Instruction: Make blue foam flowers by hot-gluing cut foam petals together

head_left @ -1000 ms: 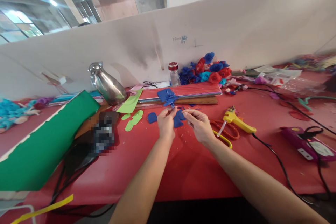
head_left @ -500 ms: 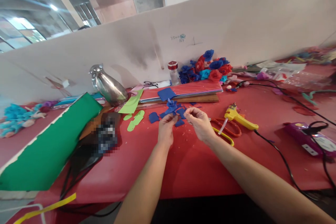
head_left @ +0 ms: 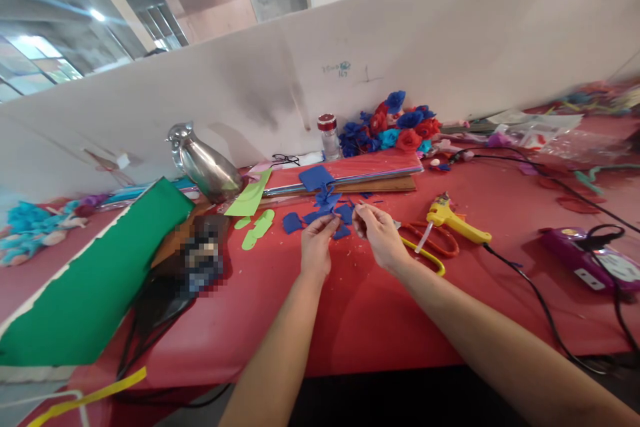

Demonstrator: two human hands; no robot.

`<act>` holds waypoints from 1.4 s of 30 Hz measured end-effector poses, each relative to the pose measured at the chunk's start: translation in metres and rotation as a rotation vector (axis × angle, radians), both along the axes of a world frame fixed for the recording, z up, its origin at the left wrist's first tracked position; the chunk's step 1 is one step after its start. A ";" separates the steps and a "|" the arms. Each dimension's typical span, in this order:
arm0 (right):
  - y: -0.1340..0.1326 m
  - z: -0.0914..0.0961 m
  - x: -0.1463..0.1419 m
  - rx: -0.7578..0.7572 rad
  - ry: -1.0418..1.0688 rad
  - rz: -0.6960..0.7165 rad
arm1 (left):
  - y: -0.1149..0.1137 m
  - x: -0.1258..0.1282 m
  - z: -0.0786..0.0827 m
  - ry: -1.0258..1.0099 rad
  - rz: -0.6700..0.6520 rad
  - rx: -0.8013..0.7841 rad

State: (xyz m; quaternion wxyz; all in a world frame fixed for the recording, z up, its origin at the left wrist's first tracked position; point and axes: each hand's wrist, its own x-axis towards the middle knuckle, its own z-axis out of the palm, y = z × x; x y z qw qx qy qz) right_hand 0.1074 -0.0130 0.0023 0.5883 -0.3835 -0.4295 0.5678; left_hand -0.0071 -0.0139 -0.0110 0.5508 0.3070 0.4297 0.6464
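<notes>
My left hand (head_left: pixel 317 244) pinches the lower end of a blue paper flower (head_left: pixel 327 198), whose petals spread above the fingertips. Just to its right, my right hand (head_left: pixel 379 233) is closed in a pinch; whatever lies between its thumb and finger is too small to make out. Loose blue paper petals (head_left: pixel 291 223) lie on the red table around the hands. Behind the flower rests a blue paper square (head_left: pixel 316 177). Light green petal cutouts (head_left: pixel 257 232) are left of my left hand.
To the right lie a yellow glue gun (head_left: pixel 457 225) with its cord, scissors (head_left: pixel 429 255) with red and yellow handles, and a purple power strip (head_left: pixel 583 257). Behind stand a metal jug (head_left: pixel 207 163), a jar (head_left: pixel 329 137) and finished paper flowers (head_left: pixel 410 123). Green board (head_left: pixel 100 280) lies left.
My right hand has drawn slightly away from the flower and its fingers have curled more. My left hand still holds the flower in nearly the same place. The view has shifted slightly.
</notes>
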 end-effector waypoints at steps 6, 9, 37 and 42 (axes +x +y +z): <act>0.002 -0.006 0.000 0.063 -0.077 -0.090 | -0.002 0.003 0.000 0.026 -0.006 -0.003; 0.001 -0.006 0.000 0.113 -0.171 -0.118 | -0.004 0.004 -0.001 0.045 -0.039 0.016; -0.012 -0.001 -0.002 0.334 -0.441 -0.158 | -0.009 0.007 0.007 0.069 0.041 0.152; -0.007 -0.005 -0.003 0.218 -0.315 -0.110 | -0.010 0.007 0.007 0.046 0.008 0.104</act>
